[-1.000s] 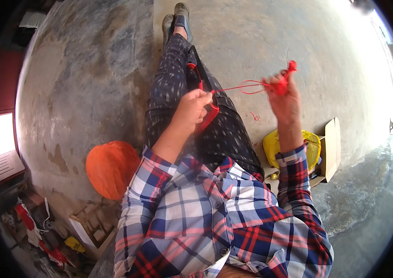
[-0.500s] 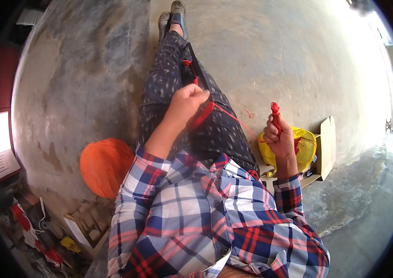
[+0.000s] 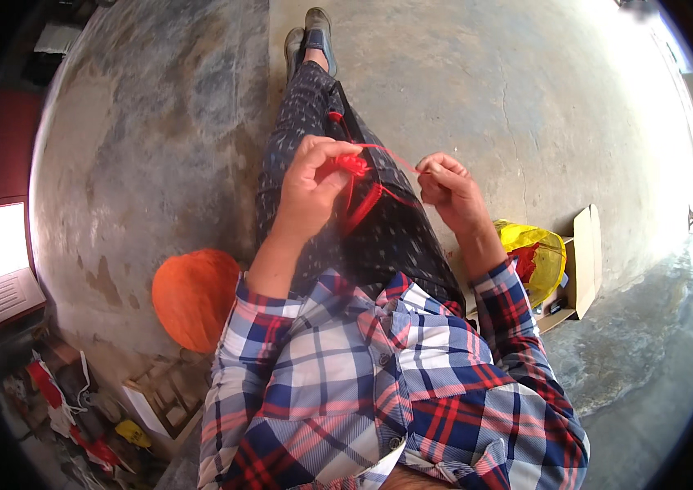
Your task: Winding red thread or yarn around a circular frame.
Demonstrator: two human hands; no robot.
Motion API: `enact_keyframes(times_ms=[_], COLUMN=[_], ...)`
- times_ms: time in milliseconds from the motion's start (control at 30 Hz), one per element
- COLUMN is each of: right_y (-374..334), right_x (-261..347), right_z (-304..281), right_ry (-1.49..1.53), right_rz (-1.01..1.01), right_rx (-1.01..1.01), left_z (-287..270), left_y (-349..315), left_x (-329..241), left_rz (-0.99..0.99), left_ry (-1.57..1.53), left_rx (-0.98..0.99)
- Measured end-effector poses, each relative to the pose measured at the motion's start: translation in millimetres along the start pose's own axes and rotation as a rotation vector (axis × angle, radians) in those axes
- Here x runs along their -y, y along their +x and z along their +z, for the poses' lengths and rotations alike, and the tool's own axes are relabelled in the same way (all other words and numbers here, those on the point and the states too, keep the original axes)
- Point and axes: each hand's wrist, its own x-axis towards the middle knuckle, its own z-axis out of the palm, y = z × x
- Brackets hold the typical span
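Note:
My left hand [image 3: 307,181] is closed on a small bundle of red cord [image 3: 352,166] above my lap. A thin strand of red cord [image 3: 395,155] runs from it to my right hand [image 3: 449,189], whose fingertips pinch its end part. Beneath the hands a long dark bar [image 3: 345,102] lies along my outstretched legs. A curved row of red cordwork [image 3: 363,211] hangs below the bundle, over my thighs; how it joins the bar is partly hidden by my left hand. Another strand leads from this row toward my right hand.
A yellow bag [image 3: 555,260] with red material in it sits in an open cardboard box [image 3: 585,261] to my right. An orange rounded thing [image 3: 195,300] rests on the floor at my left. A wooden frame [image 3: 168,400] and mixed clutter stand at the lower left.
My right hand has moved left and forward, away from the yellow bag, and now pinches a strand instead of gripping a red bundle. A red bundle now shows in my left hand.

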Motion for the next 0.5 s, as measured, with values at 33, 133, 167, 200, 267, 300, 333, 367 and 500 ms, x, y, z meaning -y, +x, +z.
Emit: enact_keyframes(times_ms=[33, 133, 167, 200, 267, 300, 333, 367, 500], right_y=[8, 24, 28, 31, 34, 35, 35, 35, 29], right_x=[0, -11, -18, -23, -28, -30, -30, -30, -21], right_z=[1, 11, 15, 19, 24, 26, 27, 26, 13], right_ry=[0.002, -0.620, -0.813, -1.004, -1.130, -1.252, -1.372, -1.373, -1.346], right_rz=[0.000, 0.033, -0.039, -0.111, -0.099, -0.219, -0.341, -0.337, -0.389], right_rx=[0.005, -0.193, -0.137, -0.077, -0.090, -0.101, -0.111, -0.111, -0.109], left_z=[0, 4, 12, 19, 31, 37, 40, 38, 30], left_y=[1, -1, -4, -4, -5, -7, -9, -10, -10], left_x=[7, 26, 31, 31, 30, 31, 32, 34, 29], left_rz=[0.001, 0.090, 0.073, 0.054, -0.091, -0.198, -0.304, -0.355, 0.030], left_ry=[0.005, 0.577, 0.655, 0.733, 0.643, 0.529, 0.414, 0.386, 0.446], left_rx=[-0.002, 0.132, 0.197, 0.262, 0.282, 0.212, 0.141, 0.137, 0.019])
